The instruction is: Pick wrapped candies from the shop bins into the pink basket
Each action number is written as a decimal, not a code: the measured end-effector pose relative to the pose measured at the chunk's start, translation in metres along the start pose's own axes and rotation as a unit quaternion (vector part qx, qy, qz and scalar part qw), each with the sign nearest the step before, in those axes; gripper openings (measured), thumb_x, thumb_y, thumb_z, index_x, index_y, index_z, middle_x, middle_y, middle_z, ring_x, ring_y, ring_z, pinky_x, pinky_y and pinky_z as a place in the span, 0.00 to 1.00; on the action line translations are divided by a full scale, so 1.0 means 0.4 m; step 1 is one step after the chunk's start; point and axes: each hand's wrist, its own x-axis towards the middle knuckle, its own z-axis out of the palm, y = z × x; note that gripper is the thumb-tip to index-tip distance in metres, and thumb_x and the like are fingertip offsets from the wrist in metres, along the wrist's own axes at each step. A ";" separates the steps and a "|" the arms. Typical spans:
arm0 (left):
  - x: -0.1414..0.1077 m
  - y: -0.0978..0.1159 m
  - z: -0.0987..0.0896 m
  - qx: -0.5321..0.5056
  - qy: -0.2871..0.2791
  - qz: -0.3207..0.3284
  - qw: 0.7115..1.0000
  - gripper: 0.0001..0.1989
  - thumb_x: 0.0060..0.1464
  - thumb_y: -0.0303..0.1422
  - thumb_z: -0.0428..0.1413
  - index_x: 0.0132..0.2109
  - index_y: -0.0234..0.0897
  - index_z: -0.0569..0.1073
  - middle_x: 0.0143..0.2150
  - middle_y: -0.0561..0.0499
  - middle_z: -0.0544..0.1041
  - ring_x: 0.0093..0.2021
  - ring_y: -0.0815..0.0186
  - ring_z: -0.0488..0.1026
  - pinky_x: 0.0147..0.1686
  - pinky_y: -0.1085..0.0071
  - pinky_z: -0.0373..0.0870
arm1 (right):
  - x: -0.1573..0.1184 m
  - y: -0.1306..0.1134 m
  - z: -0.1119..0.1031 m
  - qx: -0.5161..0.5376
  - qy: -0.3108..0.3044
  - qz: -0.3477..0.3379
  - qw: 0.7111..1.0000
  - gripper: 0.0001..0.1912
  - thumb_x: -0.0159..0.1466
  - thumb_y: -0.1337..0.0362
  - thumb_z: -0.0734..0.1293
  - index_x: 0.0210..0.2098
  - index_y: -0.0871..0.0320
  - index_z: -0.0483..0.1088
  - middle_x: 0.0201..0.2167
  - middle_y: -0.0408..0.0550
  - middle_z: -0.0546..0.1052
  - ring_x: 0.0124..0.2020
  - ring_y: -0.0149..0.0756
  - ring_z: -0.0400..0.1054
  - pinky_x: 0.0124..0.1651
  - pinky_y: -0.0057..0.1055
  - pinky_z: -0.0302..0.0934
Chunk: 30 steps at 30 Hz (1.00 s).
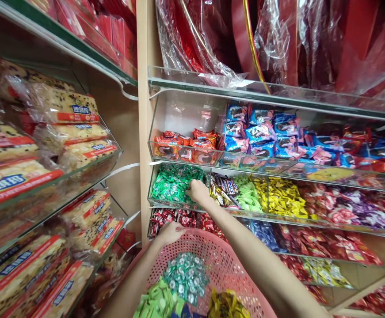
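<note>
My left hand grips the far rim of a pink perforated plastic basket. Inside the basket lie teal-green wrapped candies, light green wrapped candies and yellow wrapped candies. My right hand reaches over the basket to the shelf, at the right side of a clear bin of green wrapped candies. Its fingers are curled closed by the candies; what they hold, if anything, is hidden. Beside it are dark-wrapped bars.
More bins of yellow candies and purple candies run to the right. Blue snack packets fill the shelf above, behind a glass lip. Wrapped pastry packs jut from glass shelves on the left, beside a wooden post.
</note>
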 end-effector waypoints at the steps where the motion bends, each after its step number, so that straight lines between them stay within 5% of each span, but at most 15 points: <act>1: 0.000 -0.001 0.000 0.001 0.001 0.001 1.000 0.16 0.53 0.43 0.49 0.31 0.38 0.75 0.30 0.53 0.77 0.32 0.66 0.70 0.28 0.75 0.53 | -0.001 0.001 0.000 0.002 0.003 0.000 1.000 0.14 0.59 0.68 0.62 0.43 0.60 0.72 0.45 0.58 0.74 0.46 0.45 0.70 0.40 0.34 0.62; 13: 0.001 0.000 0.001 0.018 0.003 0.000 1.000 0.15 0.53 0.42 0.49 0.31 0.38 0.76 0.27 0.53 0.75 0.29 0.67 0.68 0.26 0.75 0.52 | -0.045 0.016 -0.020 0.012 0.079 -0.019 0.997 0.13 0.64 0.67 0.56 0.39 0.60 0.70 0.39 0.57 0.75 0.40 0.40 0.71 0.36 0.29 0.57; 18: -0.001 0.001 -0.002 0.010 0.005 -0.002 1.000 0.15 0.54 0.43 0.50 0.30 0.38 0.75 0.27 0.53 0.75 0.29 0.68 0.69 0.26 0.75 0.52 | -0.115 0.066 -0.011 0.186 0.098 -0.088 0.974 0.12 0.63 0.62 0.58 0.29 0.59 0.68 0.26 0.46 0.74 0.30 0.32 0.67 0.33 0.26 0.55; 24: -0.004 0.005 -0.003 0.016 0.009 0.006 1.000 0.15 0.53 0.41 0.50 0.28 0.37 0.73 0.24 0.54 0.72 0.27 0.69 0.66 0.25 0.75 0.49 | -0.202 0.135 0.052 0.454 -0.064 -0.080 0.885 0.17 0.58 0.49 0.60 0.26 0.58 0.63 0.18 0.37 0.65 0.16 0.25 0.54 0.21 0.24 0.50; 30: -0.008 0.009 -0.005 0.016 0.005 0.009 1.000 0.15 0.52 0.41 0.50 0.27 0.37 0.73 0.24 0.54 0.72 0.26 0.70 0.64 0.25 0.76 0.49 | -0.269 0.190 0.217 0.410 -0.255 -0.037 0.875 0.12 0.55 0.59 0.63 0.20 0.57 0.60 0.14 0.37 0.63 0.15 0.24 0.55 0.19 0.23 0.48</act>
